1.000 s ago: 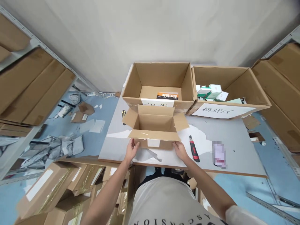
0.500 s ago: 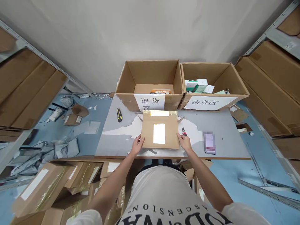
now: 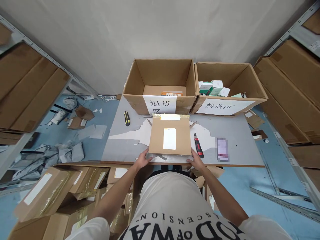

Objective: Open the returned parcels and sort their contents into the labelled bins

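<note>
A flat brown cardboard box (image 3: 156, 135) is in front of me over the table, with a white label on top and clear tape along its far edge. My left hand (image 3: 143, 158) grips its near left corner, and my right hand (image 3: 196, 160) its near right corner. Fingers of both hands curl at the near edge, partly below the box. Small flaps stick out at its far left and right sides. Beside my right hand lies a red and black utility knife (image 3: 198, 145). The box's underside is hidden.
Behind stand two large open cartons with paper signs: the left carton (image 3: 135, 104) holds an orange pack, the right carton (image 3: 257, 95) several small boxes. A yellow utility knife (image 3: 127, 118) and a blurred phone-like object (image 3: 222, 149) lie on the table (image 3: 117, 150). Parcels (image 3: 60, 186) are piled lower left.
My hands have shifted from the box's sides down to its near corners. The red knife, earlier mostly covered by my right hand, now shows whole. The view has tilted slightly.
</note>
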The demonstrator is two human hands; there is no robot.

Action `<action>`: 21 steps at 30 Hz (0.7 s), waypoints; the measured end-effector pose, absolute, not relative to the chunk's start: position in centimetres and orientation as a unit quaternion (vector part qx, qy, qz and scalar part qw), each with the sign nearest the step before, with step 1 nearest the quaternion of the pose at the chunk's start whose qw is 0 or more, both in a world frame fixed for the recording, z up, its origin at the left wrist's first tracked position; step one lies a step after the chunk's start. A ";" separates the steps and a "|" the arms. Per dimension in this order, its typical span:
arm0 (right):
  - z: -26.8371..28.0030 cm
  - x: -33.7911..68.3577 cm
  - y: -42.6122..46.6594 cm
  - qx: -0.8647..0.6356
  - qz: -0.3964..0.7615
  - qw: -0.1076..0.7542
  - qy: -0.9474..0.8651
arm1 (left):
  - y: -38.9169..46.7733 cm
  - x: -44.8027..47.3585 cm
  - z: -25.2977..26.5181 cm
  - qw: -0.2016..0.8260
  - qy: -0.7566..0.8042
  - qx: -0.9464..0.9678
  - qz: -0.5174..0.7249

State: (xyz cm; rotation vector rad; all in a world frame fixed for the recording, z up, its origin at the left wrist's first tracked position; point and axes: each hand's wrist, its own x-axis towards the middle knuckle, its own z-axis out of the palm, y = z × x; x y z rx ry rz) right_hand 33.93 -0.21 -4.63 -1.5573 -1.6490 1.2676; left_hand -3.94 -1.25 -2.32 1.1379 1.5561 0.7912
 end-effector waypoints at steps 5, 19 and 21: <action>-2.5 32.3 -0.2 -0.568 0.486 0.306 -0.590 | -1.5 -2.0 -0.6 0.475 0.644 0.484 0.354; 7.9 30.1 6.7 -0.723 0.335 0.082 -0.599 | 5.1 -1.2 9.2 0.260 0.798 0.518 0.164; 6.7 29.8 7.5 -0.724 0.341 0.059 -0.596 | 5.4 -0.9 8.3 0.282 0.800 0.510 0.141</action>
